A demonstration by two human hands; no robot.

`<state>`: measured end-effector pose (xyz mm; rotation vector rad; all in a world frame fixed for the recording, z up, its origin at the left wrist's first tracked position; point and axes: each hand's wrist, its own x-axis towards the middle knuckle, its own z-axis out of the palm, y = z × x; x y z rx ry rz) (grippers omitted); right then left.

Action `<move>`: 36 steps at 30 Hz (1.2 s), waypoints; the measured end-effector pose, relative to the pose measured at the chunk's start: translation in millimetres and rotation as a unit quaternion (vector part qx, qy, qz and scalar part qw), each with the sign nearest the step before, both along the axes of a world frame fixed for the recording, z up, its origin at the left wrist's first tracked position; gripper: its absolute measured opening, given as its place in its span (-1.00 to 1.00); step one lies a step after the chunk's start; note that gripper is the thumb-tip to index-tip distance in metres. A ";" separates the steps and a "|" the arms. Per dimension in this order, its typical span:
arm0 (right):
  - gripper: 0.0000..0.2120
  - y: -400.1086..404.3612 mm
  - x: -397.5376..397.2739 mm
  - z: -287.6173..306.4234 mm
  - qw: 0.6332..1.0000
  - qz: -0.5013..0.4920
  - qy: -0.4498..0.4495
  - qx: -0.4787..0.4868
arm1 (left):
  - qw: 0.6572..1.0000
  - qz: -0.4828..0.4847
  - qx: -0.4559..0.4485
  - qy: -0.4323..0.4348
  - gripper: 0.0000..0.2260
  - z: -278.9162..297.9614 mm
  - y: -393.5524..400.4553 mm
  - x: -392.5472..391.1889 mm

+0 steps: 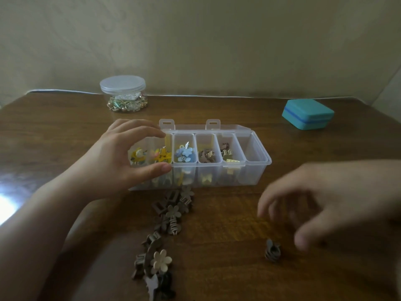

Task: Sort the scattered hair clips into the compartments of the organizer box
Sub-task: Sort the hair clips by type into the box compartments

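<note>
The left hand [121, 153] curls over the left end of the clear organizer box [256, 170], thumb and fingers bracing its rim, while the blurred right hand [321, 200] hovers loosely spread and empty above a lone brown clip [272, 251], with more brown hair clips [167, 222] strewn before the box.

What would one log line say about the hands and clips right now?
left hand: grips organizer box | right hand: open, blurred, above lone brown clip | brown clips: unsorted on table
</note>
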<state>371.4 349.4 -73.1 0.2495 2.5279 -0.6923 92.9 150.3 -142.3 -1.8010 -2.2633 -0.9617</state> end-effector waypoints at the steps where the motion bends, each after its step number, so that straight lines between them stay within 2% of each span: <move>1: -0.57 -9.8 -3.6 -4.4 0.998 0.031 -0.057 -0.005 | 1.000 -0.001 0.001 0.000 -0.39 0.1 0.2 0.0; 3: -0.60 -25.8 -13.6 -15.4 0.994 0.087 -0.068 0.018 | 1.000 -0.003 0.003 0.000 -0.40 0.1 0.2 -0.2; 6: -0.75 -32.1 -19.9 -24.4 0.993 0.107 -0.031 0.046 | 1.000 -0.002 0.002 -0.001 -0.39 0.1 -0.1 -0.2; 8: -0.80 -26.4 -17.4 -18.1 0.995 0.086 0.029 0.045 | 1.000 -0.002 0.002 -0.001 -0.39 0.3 -0.2 -0.6; 9: -0.80 -21.5 -16.5 -14.2 0.992 0.066 0.098 0.044 | 1.000 -0.003 0.002 -0.001 -0.38 0.4 -0.2 -0.5; 10: -0.82 -17.0 -16.9 -10.6 0.979 0.034 0.198 0.045 | 1.000 -0.003 0.000 0.000 -0.38 0.7 -0.3 -0.4; 12: -0.85 -10.4 -19.1 -7.0 0.913 -0.058 0.402 0.045 | 1.000 -0.004 -0.002 0.000 -0.37 0.8 -0.3 -0.3; 14: -0.83 -4.4 -23.8 -11.8 0.843 -0.148 0.514 0.049 | 1.000 -0.004 -0.001 0.000 -0.38 0.8 -0.4 0.3; 15: -0.82 -1.3 -26.3 -16.5 0.829 -0.173 0.529 0.056 | 1.000 -0.005 0.000 -0.001 -0.37 1.1 -0.4 0.5; 18: -0.83 7.4 -27.9 -25.4 0.831 -0.198 0.511 0.093 | 1.000 -0.004 -0.002 0.000 -0.36 1.9 -0.2 2.1; 22: -0.95 21.0 -16.9 -15.2 0.789 -0.259 0.542 0.130 | 1.000 0.001 -0.004 -0.001 -0.35 2.3 0.1 3.3; 24: -0.93 24.1 -2.0 -6.2 0.798 -0.273 0.514 0.157 | 1.000 0.002 -0.006 0.000 -0.35 2.1 0.0 1.8; 26: -0.82 23.6 19.8 -2.4 0.843 -0.268 0.431 0.175 | 1.000 0.002 -0.004 0.004 -0.35 0.8 0.0 -0.4; 29: -0.61 14.0 57.8 -21.1 0.944 -0.190 0.198 0.183 | 1.000 0.000 0.004 0.008 -0.38 -2.2 0.9 -3.0; 31: -0.58 5.8 75.0 -42.4 0.973 -0.138 0.105 0.150 | 1.000 -0.001 0.008 0.009 -0.38 -2.9 1.2 -3.5; 34: -0.68 2.4 81.7 -48.5 0.971 -0.101 0.159 0.145 | 1.000 -0.003 0.007 0.011 -0.38 -1.8 0.9 -2.7; 36: -0.75 0.6 70.3 -35.5 0.949 -0.100 0.249 0.167 | 1.000 -0.005 0.005 0.008 -0.37 -0.7 0.0 -2.0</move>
